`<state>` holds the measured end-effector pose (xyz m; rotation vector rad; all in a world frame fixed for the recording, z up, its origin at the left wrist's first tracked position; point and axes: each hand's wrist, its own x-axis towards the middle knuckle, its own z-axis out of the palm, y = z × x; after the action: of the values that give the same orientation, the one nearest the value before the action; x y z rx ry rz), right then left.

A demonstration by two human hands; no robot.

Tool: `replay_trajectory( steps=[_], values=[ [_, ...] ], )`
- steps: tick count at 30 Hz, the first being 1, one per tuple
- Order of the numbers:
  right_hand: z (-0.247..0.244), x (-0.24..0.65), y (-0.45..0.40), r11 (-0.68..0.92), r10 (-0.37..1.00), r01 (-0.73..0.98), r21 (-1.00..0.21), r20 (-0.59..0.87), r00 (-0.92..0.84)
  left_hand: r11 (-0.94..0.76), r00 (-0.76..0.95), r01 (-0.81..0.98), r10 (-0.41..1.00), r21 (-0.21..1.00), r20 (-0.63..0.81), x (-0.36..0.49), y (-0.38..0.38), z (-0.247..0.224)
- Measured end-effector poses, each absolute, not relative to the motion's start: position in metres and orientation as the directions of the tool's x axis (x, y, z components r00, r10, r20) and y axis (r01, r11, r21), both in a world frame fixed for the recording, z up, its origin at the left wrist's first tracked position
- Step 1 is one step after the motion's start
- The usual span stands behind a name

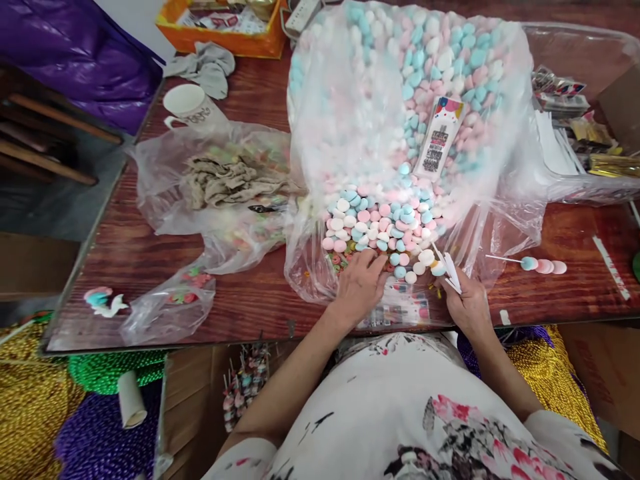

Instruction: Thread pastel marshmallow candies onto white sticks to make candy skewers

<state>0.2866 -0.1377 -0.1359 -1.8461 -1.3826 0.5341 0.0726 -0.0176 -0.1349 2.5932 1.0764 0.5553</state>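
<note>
My left hand (361,283) rests at the front of a heap of pink, white and blue round candies (370,220), its fingers bent and drawn together. Whatever lies between those fingertips is hidden. Small red-and-green ring-shaped pieces (345,257) show beside it. My right hand (470,307) is closed around white strips or sticks (453,272). At their upper end, a thin white stick with a few candies (431,260) sits close to the heap. The candies spill from a large clear plastic bag (345,113), with a printed label card (439,139) lying on top.
A stick threaded with candies (543,265) lies to the right. On the left are a bag with a crumpled cloth (235,180), a white mug (193,107) and a small mermaid-tail-like piece (105,301). A clear bin (580,183) and an orange box (270,43) stand farther back.
</note>
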Motion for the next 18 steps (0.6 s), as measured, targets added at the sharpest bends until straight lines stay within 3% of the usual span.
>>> replay_trajectory(
  steps=[3,7,13,18],
  values=[
    [-0.135,0.286,-0.138,-0.122,0.94,0.634,-0.764,0.117,0.321,-0.713,0.683,0.64,0.698,0.286,0.213,0.082,-0.019,-0.13],
    [-0.142,0.287,-0.142,-0.077,0.933,0.617,-0.784,0.161,0.322,-0.765,0.698,0.608,0.642,0.211,0.318,0.088,-0.022,-0.133],
    [-0.146,0.284,-0.147,-0.052,0.893,0.497,-0.866,0.183,0.411,-0.818,0.752,0.566,0.564,0.104,0.341,0.086,-0.021,-0.141],
    [-0.139,0.281,-0.145,-0.038,0.882,0.418,-0.907,0.166,0.441,-0.876,0.829,0.47,0.481,0.109,0.285,0.084,-0.013,-0.14]
  ],
)
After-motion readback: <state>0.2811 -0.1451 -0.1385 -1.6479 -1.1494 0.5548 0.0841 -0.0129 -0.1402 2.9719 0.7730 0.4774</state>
